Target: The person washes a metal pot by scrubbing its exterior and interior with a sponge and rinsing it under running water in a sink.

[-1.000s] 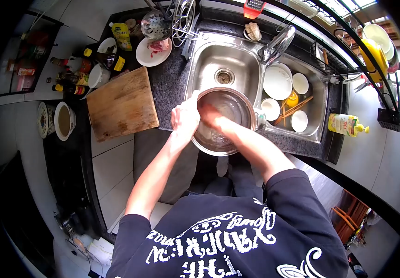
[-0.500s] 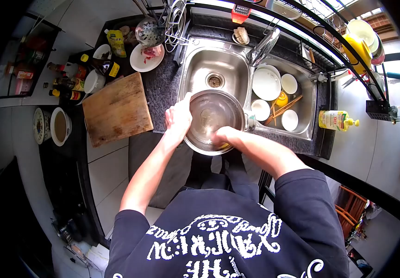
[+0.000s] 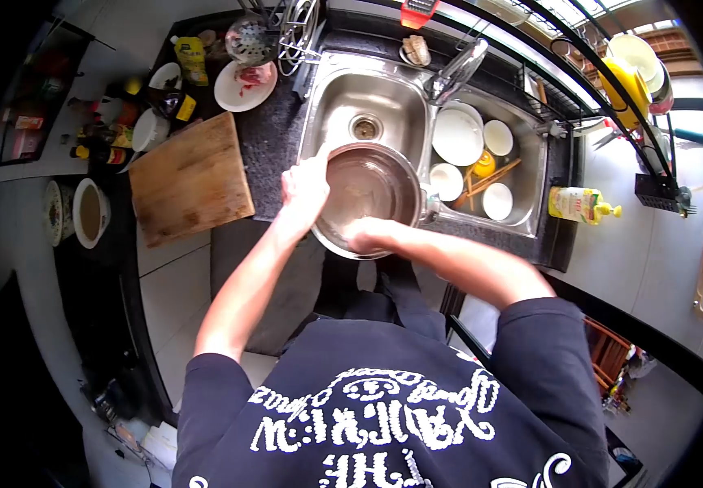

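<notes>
A round metal pot (image 3: 376, 183) is tilted over the front edge of the left sink basin (image 3: 368, 93). My left hand (image 3: 306, 187) grips its rim on the left side. Inside the pot, near its lower wall, is my right hand (image 3: 366, 236); its fingers are bent and blurred, and whatever they hold is hidden. Part of the pot's handle shows on its right side, by the divider between the basins.
The right basin holds white plates (image 3: 457, 137), bowls (image 3: 497, 201), chopsticks and a yellow item. A wooden cutting board (image 3: 190, 179) lies left. Beyond it are a plate of meat (image 3: 244, 86) and bottles. A yellow soap bottle (image 3: 577, 204) stands right, below a wire rack.
My right hand has moved from the upper left inside of the pot down to its lower wall. The whole view has shifted, so the sink and counter appear further left.
</notes>
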A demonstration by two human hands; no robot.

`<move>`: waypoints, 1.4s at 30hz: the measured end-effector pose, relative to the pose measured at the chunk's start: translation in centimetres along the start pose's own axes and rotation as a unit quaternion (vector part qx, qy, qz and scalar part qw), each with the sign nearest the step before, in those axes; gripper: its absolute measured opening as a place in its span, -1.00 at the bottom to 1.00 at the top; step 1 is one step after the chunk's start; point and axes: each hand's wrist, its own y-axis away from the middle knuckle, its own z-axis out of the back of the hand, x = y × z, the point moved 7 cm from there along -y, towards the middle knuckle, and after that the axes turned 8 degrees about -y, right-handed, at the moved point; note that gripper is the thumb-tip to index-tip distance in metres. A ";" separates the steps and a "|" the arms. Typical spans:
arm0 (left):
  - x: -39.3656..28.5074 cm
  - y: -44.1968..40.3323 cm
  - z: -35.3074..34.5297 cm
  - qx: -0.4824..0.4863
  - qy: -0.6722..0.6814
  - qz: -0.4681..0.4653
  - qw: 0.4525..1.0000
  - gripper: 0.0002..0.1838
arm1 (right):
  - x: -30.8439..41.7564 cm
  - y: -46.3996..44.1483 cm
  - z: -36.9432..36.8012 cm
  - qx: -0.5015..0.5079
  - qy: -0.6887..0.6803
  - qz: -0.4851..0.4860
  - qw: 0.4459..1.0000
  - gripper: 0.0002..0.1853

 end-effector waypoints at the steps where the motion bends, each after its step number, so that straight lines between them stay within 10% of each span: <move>1: 0.0 -0.2 -0.4 -0.008 0.015 -0.010 1.000 -0.65 | 2.2 -2.4 -0.9 0.036 0.099 -0.021 0.994 -0.73; 4: -0.1 0.5 0.4 -0.011 0.015 -0.008 1.000 -0.62 | 4.9 -2.7 1.5 -0.011 -0.115 -0.033 0.993 -0.65; 11: -0.1 0.8 0.5 -0.029 0.031 -0.007 0.999 -0.57 | 2.1 0.8 0.2 0.060 0.055 -0.094 0.992 -0.73; 13: 0.0 0.8 0.1 -0.042 0.034 -0.015 0.998 -0.57 | 1.8 -2.5 -0.2 -0.042 -0.147 -0.056 0.987 -0.75; 16: -0.2 0.8 0.5 -0.054 0.037 -0.012 0.998 -0.58 | 3.6 -6.5 2.3 -0.193 -0.533 0.070 0.821 -0.76; 24: 0.3 1.2 -0.3 -0.049 0.054 0.003 0.997 -0.59 | 6.2 -1.3 3.4 -0.133 -0.233 0.051 0.962 -0.78; 27: 0.1 0.7 -1.5 -0.033 0.027 -0.015 0.999 -0.60 | 4.2 -0.1 0.6 0.106 -0.030 -0.021 0.994 -0.70; 30: -0.3 1.2 0.1 -0.054 0.049 -0.003 0.997 -0.69 | 5.1 -3.3 2.7 -0.164 -0.331 0.108 0.923 -0.72; 32: -0.6 1.3 0.0 -0.050 0.052 0.004 0.997 -0.71 | 6.1 -2.9 4.1 -0.134 -0.565 0.010 0.814 -0.66; 34: -0.2 1.1 -0.3 -0.046 0.053 0.022 0.997 -0.73 | 8.3 -2.5 4.9 -0.244 -0.528 0.150 0.799 -0.64; 37: 0.1 1.3 -0.9 -0.078 0.078 -0.010 0.994 -0.77 | 4.6 -2.0 0.5 -0.060 -0.247 -0.048 0.966 -0.70; 40: -0.3 1.2 -0.7 -0.063 0.068 -0.010 0.996 -0.75 | -1.5 -2.4 -3.4 0.080 0.074 -0.102 0.989 -0.79; 42: -0.4 1.2 -0.7 -0.049 0.077 0.001 0.996 -0.74 | -6.3 -6.8 -5.9 0.091 0.018 -0.143 0.985 -0.73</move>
